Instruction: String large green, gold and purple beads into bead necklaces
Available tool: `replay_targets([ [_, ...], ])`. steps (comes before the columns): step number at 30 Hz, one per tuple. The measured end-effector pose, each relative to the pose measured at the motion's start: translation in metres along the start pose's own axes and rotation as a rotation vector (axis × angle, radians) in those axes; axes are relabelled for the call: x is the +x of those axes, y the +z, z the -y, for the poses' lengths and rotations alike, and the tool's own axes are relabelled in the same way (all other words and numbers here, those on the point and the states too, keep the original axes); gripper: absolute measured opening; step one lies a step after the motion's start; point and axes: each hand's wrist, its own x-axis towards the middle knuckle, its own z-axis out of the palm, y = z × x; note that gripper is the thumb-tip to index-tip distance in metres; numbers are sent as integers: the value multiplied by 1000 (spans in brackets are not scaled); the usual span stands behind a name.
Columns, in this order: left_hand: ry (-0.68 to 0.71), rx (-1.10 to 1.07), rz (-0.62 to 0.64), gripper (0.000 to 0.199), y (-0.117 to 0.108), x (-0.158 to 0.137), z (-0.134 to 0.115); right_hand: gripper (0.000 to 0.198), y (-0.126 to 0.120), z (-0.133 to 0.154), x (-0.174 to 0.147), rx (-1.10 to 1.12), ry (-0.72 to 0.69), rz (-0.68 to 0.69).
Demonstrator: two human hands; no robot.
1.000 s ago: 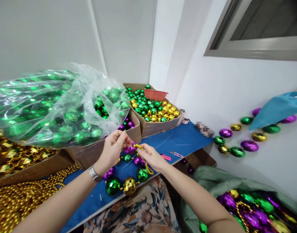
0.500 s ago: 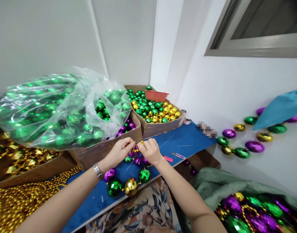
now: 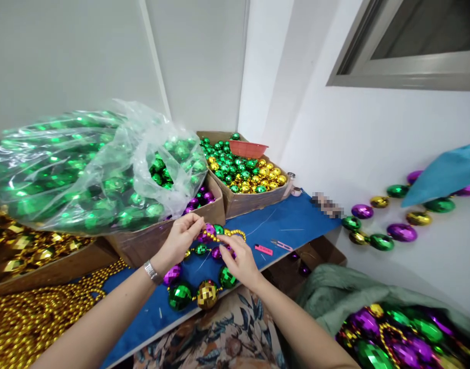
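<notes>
At far left, gold bead strings (image 3: pixel 31 323) are spilling beside a cardboard box (image 3: pixel 131 246), its wall bounding the work closely behind under a clear bag of green balls (image 3: pixel 85 174). At centre, the left hand (image 3: pixel 177 238) is pinching its fingertips together at one end of a gold bead strand (image 3: pixel 237 234); whether bead or thread is between them is too small to tell. Below, a loop of large balls (image 3: pixel 207 293) is lying on the blue tabletop (image 3: pixel 304 218), crowding the front edge. It is looking mostly strung; the joining to the strand is seeming unfinished, though any knot is hidden. The right hand (image 3: pixel 240 261) is parting thumb from forefinger, the forefinger apparently touching the strand. Farther right, a pink tool (image 3: pixel 263 250) and snips (image 3: pixel 281 245) are lying near the edge, the tabletop behind them seemingly offering the most room for sideways movement.
</notes>
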Motion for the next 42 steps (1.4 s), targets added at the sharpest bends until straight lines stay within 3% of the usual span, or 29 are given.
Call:
replay_targets([
  [4, 72, 143, 30, 32, 5, -9, 0, 30, 3, -2, -18, -60, 102, 114],
  [8, 114, 223, 99, 28, 13, -22, 10, 27, 4, 3, -17, 50, 187, 57],
  [15, 214, 327, 190, 23, 19, -40, 34, 25, 18, 7, 0, 566, 502, -36],
  [18, 246, 389, 193, 20, 19, -44, 41, 25, 23, 9, 5, 731, 564, -62],
  [22, 214, 360, 146, 20, 16, -46, 44, 31, 21, 12, 12, 833, 610, -68],
  [27, 102, 155, -17, 23, 13, -48, 41, 36, 16, 9, 25, 1050, 653, -76],
  [36, -137, -158, -54, 32, 6, -47, 59, 38, 30, -12, 31, 897, 606, 28],
  [42, -181, -144, -9, 28, -2, -43, 56, 31, 28, -18, 29, 753, 532, 141],
])
